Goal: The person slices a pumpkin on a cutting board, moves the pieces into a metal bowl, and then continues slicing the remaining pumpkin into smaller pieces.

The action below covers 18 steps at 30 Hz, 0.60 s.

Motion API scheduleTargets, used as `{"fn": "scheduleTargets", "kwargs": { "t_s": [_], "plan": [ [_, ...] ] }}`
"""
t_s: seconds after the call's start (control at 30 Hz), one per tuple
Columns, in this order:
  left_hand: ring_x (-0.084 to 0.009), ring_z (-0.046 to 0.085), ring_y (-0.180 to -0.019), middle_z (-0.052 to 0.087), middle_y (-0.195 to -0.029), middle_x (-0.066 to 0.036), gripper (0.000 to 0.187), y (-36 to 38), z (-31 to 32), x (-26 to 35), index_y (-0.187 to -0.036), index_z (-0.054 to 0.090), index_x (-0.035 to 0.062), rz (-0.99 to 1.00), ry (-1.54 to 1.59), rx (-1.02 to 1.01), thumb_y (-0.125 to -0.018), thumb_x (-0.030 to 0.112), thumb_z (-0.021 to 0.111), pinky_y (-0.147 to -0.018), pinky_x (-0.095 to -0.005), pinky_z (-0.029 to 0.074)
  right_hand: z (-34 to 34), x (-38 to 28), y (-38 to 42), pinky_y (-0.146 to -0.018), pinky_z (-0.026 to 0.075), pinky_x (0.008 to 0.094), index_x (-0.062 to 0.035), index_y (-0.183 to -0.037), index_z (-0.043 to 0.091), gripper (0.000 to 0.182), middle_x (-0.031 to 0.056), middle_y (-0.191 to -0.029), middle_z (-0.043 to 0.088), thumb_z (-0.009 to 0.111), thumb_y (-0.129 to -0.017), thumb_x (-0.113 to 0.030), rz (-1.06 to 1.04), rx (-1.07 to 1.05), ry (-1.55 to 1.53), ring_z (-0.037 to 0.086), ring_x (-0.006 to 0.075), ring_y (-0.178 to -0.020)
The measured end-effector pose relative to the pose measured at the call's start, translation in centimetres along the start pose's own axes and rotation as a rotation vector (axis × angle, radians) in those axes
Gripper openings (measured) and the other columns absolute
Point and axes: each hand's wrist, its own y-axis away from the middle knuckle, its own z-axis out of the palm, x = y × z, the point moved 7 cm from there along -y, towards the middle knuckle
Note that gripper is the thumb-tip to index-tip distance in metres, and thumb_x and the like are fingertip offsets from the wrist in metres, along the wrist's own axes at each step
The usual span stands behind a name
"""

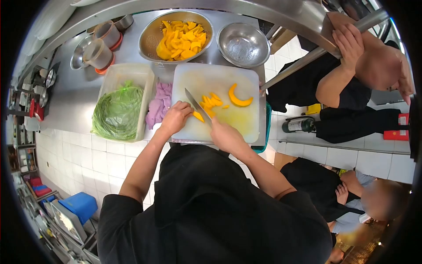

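My right hand (227, 135) is closed round the handle of a knife (196, 102), its blade pointing up and left over the white cutting board (184, 83). With bent fingers, my left hand (177, 117) holds a pumpkin piece (198, 116) against the board, just left of the blade. Cut pumpkin pieces (214, 100) lie to the right of the knife, partly behind it. Farther right on the board rests a curved pumpkin slice (240, 97). The knife handle is hidden in my grip.
Behind the board stand a colander (147, 42) heaped with pumpkin pieces and a metal bowl (244, 44). A purple cloth (159, 103) and a plastic tub (105, 77) with a green bag are to the left. One person (332, 83) holds the rail at right; another person (307, 185) stands nearer.
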Motion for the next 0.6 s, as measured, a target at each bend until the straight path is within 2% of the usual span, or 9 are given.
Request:
{"fn": "scheduleTargets", "kwargs": {
  "t_s": [0.03,0.1,0.27,0.33,0.37,0.43,0.53,0.6],
  "plan": [
    [-0.0316,0.065,-0.102,0.070,-0.106,-0.009,0.014,0.0,0.1,0.0,-0.102,0.076,0.0045,-0.008,0.004,0.001,-0.088,0.005,0.074,-0.086,-0.0426,0.056,0.0,-0.2,0.7,-0.072,0.054,0.0595,0.0057,-0.116,0.050,0.025,0.0290,-0.079,0.070,0.052,-0.095,-0.008,-0.037,0.022,0.020,0.071,0.0488,-0.077],
    [-0.0286,0.063,-0.096,0.067,-0.099,-0.005,0.014,0.0,0.1,0.3,-0.101,0.075,0.0066,0.040,-0.055,0.025,-0.087,0.007,0.072,-0.084,-0.0408,0.056,0.2,-0.2,1.5,-0.072,0.054,0.0600,0.0057,-0.115,0.050,0.024,0.0289,-0.079,0.070,0.052,-0.096,-0.008,-0.037,0.005,0.017,0.070,0.0492,-0.077],
    [-0.0291,0.065,-0.097,0.067,-0.100,-0.006,0.014,0.5,1.0,-0.3,-0.100,0.075,0.0056,0.021,-0.060,0.010,-0.086,0.005,0.071,-0.083,-0.0408,0.057,2.8,0.7,1.1,-0.073,0.054,0.0611,0.0047,-0.115,0.050,0.023,0.0290,-0.078,0.070,0.052,-0.096,-0.009,-0.007,-0.003,0.008,0.070,0.0506,-0.077],
    [-0.0297,0.066,-0.098,0.068,-0.102,-0.006,0.013,0.9,1.3,-0.7,-0.100,0.074,0.0049,0.014,-0.051,0.008,-0.087,0.005,0.071,-0.083,-0.0411,0.058,5.7,1.5,-1.4,-0.075,0.054,0.0615,0.0036,-0.115,0.050,0.022,0.0296,-0.080,0.070,0.051,-0.098,-0.010,-0.127,0.188,-0.045,0.070,0.0510,-0.080],
    [-0.0311,0.067,-0.100,0.069,-0.104,-0.007,0.012,0.9,1.2,-0.7,-0.101,0.074,0.0039,0.010,-0.016,0.041,-0.089,0.005,0.071,-0.083,-0.0424,0.058,5.4,1.0,-2.5,-0.075,0.054,0.0615,0.0036,-0.115,0.050,0.022,0.0296,-0.080,0.070,0.051,-0.098,-0.010,-0.120,0.194,-0.050,0.070,0.0510,-0.080],
    [-0.0325,0.067,-0.101,0.070,-0.106,-0.009,0.012,0.8,1.1,-0.6,-0.101,0.074,0.0030,0.018,0.014,0.067,-0.090,0.004,0.071,-0.083,-0.0436,0.058,4.7,0.7,-5.0,-0.077,0.053,0.0618,0.0029,-0.116,0.050,0.023,0.0302,-0.085,0.071,0.051,-0.099,-0.013,0.033,0.046,-0.083,0.070,0.0509,-0.083],
    [-0.0341,0.068,-0.100,0.070,-0.109,-0.014,0.013,0.5,0.6,-0.5,-0.105,0.073,0.0013,0.009,0.008,0.125,-0.094,0.005,0.070,-0.082,-0.0438,0.058,1.7,0.9,-3.2,-0.075,0.053,0.0611,0.0022,-0.112,0.052,0.022,0.0302,-0.089,0.071,0.054,-0.101,-0.017,-0.005,0.210,-0.249,0.069,0.0513,-0.081],
    [-0.0376,0.066,-0.112,0.067,-0.122,-0.019,0.028,0.7,1.7,-2.8,-0.121,0.070,0.0025,-0.397,0.294,0.177,-0.096,0.015,0.072,-0.094,-0.0453,0.055,0.1,3.0,-0.9,-0.072,0.054,0.0588,0.0017,-0.110,0.053,0.022,0.0294,-0.087,0.070,0.056,-0.101,-0.018,0.016,0.242,-0.344,0.069,0.0495,-0.078]
  ]
}}
